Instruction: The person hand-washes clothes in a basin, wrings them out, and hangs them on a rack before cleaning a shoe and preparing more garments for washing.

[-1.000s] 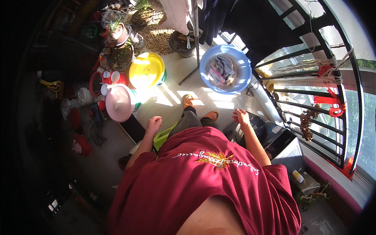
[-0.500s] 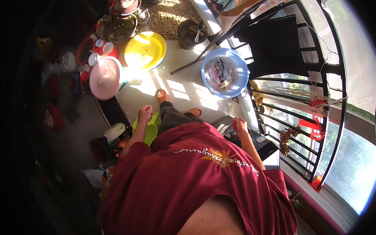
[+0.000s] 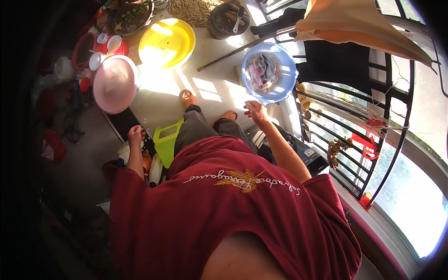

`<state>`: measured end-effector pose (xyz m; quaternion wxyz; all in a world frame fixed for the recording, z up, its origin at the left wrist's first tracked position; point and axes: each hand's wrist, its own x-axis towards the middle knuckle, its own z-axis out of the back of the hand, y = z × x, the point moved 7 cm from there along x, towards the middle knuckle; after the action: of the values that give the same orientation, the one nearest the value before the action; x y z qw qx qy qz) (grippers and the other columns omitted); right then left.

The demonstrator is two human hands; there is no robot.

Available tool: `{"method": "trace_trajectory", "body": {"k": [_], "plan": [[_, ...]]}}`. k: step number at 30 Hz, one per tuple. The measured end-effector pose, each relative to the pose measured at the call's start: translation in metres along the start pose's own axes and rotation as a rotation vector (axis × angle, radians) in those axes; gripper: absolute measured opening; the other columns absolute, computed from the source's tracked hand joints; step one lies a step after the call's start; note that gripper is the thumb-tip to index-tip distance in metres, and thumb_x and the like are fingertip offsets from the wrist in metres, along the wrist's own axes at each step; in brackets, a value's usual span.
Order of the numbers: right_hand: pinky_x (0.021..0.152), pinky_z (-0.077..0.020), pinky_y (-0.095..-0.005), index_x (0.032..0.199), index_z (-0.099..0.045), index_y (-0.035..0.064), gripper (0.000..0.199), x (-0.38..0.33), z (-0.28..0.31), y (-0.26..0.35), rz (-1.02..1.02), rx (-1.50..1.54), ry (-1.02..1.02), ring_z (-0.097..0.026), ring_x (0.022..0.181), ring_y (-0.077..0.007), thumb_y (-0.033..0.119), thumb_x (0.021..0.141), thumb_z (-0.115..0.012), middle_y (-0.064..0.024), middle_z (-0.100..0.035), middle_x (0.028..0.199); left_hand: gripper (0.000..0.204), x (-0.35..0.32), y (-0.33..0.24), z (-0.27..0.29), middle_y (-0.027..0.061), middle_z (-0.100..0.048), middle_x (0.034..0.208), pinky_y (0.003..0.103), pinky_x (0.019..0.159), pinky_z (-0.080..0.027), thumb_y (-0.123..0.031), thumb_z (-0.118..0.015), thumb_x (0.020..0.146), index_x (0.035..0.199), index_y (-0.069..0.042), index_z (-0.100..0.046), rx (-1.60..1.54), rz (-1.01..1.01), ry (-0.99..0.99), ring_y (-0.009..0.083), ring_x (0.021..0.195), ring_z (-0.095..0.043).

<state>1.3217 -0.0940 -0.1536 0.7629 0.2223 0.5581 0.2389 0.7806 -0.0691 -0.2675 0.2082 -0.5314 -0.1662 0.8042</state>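
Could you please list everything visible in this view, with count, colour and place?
blue basin: one, holds crumpled laundry, on the sunlit floor beside the railing
yellow basin: one, floor, top centre
pink basin: one, upturned, floor, left
green stool: one, lime, beside the left leg
dark pot: one, top, with a tool in it
railing: one, black metal, right
hanging clothes: peach and black, over the railing
left hand: closed, above the dark mat
right hand: fingers spread, near the blue basin
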Motion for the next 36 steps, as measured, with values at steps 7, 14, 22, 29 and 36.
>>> {"method": "trace_trajectory", "body": {"k": [7,14,22,29,36], "plan": [[0.061,-0.0461,-0.0274,0.102,-0.054,-0.0015,0.032,0.027,0.012,-0.057,-0.135,0.005,0.02,-0.059,0.07,-0.0163,0.025,0.085,-0.049,-0.009,-0.059,0.089,0.02,0.02,-0.031,-0.093,0.0018,-0.06,0.085,0.021,0.054,-0.044,-0.017,-0.051,0.086,0.101,-0.006,-0.057,0.057,-0.079,0.186,0.0074,0.061,-0.054],[0.068,-0.0454,-0.0274,0.129,-0.032,0.0083,0.049,0.101,0.125,-0.233,-0.575,0.169,-0.226,-0.057,0.082,-0.017,0.024,0.086,-0.051,-0.0077,-0.055,0.106,0.023,0.015,-0.058,-0.33,0.0019,-0.06,0.089,0.02,0.058,-0.044,-0.015,-0.052,0.085,0.105,-0.006,-0.056,-0.024,-0.076,0.435,0.0085,0.067,-0.056],[0.087,-0.0346,-0.035,0.135,-0.025,0.0099,0.056,0.25,0.28,-0.249,-0.38,-0.056,-0.485,-0.047,0.108,-0.0231,0.024,0.086,-0.049,-0.0084,-0.045,0.123,0.063,0.01,-0.097,-0.572,0.0178,-0.022,0.14,0.037,0.101,-0.024,-0.014,-0.053,0.084,0.138,-0.02,-0.022,-0.502,-0.499,0.801,0.0268,0.129,-0.02],[0.08,-0.0363,-0.0232,0.132,-0.026,-0.0008,0.055,0.42,0.357,-0.174,0.067,-0.462,-0.475,-0.047,0.101,-0.0147,0.018,0.085,-0.048,-0.0095,-0.045,0.122,0.057,0.039,-0.024,-0.649,0.0211,-0.042,0.122,0.037,0.09,-0.039,-0.014,-0.055,0.079,0.131,-0.01,-0.032,-0.226,-0.25,0.587,0.0328,0.11,-0.046],[0.081,-0.0415,-0.0279,0.116,-0.046,0.0013,0.036,0.479,0.379,-0.183,-0.095,-0.483,-0.308,-0.055,0.092,-0.0164,0.018,0.084,-0.051,-0.0101,-0.056,0.103,0.025,0.035,-0.021,-0.648,0.0112,-0.057,0.088,0.03,0.071,-0.043,-0.006,-0.053,0.084,0.108,-0.004,-0.047,0.025,-0.511,0.417,0.0187,0.079,-0.054]]}}
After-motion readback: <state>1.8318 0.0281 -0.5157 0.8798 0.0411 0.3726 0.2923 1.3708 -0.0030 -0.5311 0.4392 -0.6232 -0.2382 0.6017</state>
